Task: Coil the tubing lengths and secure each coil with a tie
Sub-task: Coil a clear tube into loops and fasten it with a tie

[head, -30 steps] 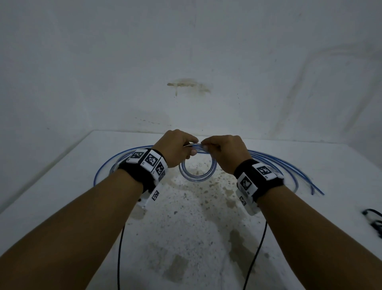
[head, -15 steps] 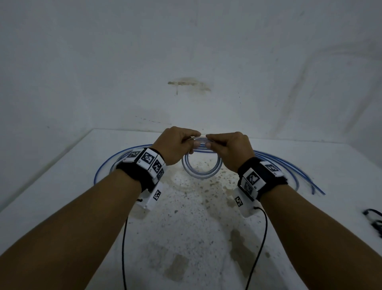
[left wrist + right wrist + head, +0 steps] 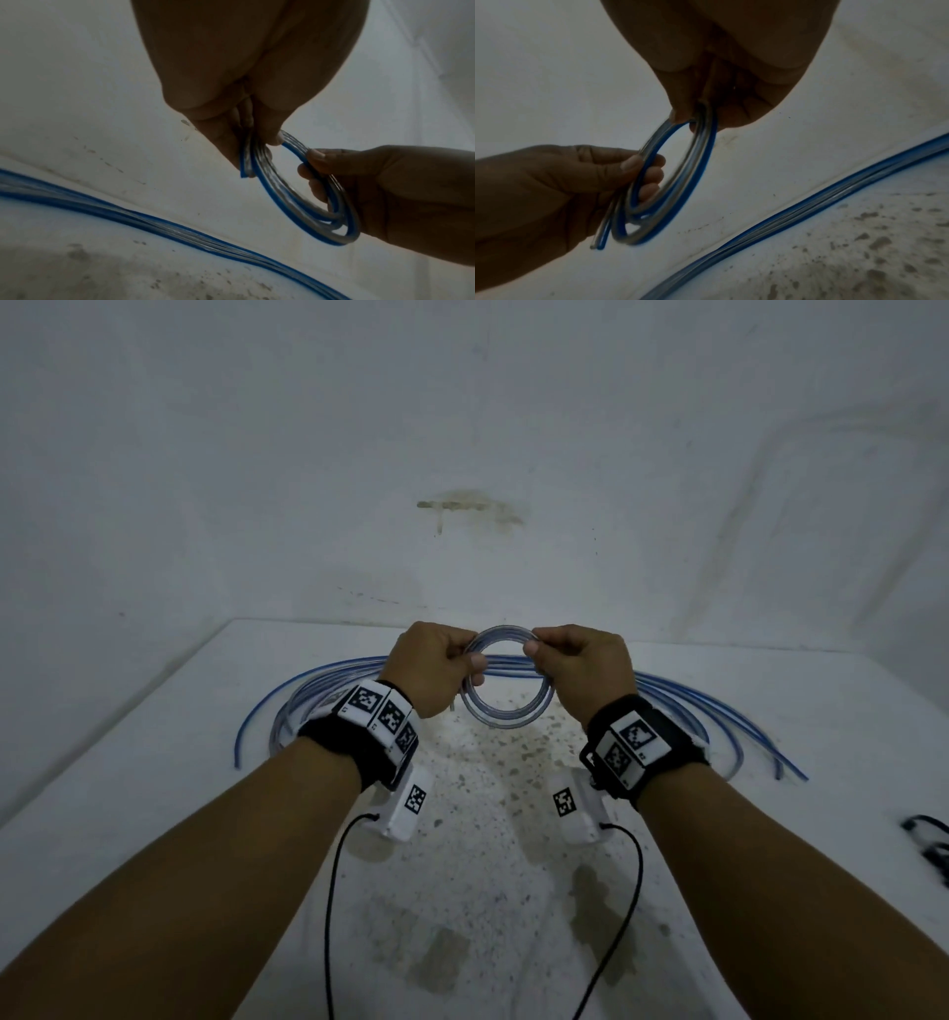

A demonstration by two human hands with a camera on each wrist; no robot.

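holding a small coil of blue-striped clear tubing [image 3: 507, 706] above the white table [image 3: 154, 762], both hands are clamped on it from opposite sides. the left hand [image 3: 430, 671] pinches the coil's left rim with thumb over curled fingers; the right hand [image 3: 583, 671] pinches the right rim the same way. the coil stands roughly upright, its open ring facing the person, held clear of the surface. in the left wrist view a cut end [image 3: 243, 175] of the tubing pokes out just below the left hand's grip, lying along the turns. the right wrist view shows the same loose end [image 3: 599, 242] hanging below the left fist, not tucked in. no tie is seen on the coil.

remaining loose tubing lengths [image 3: 693, 706] lie in broad arcs on the table behind and to either side of the hands, well below the coil. dark items [image 3: 932, 845] sit at the table's right edge, nearer the right hand; too small to identify, possibly ties.

judgement: coiling of this length appears complete and tying is outstanding. the left hand, being on the free end, should hold the turns while the right fetches a tie. risk: turns may spring open if either pinch eases.
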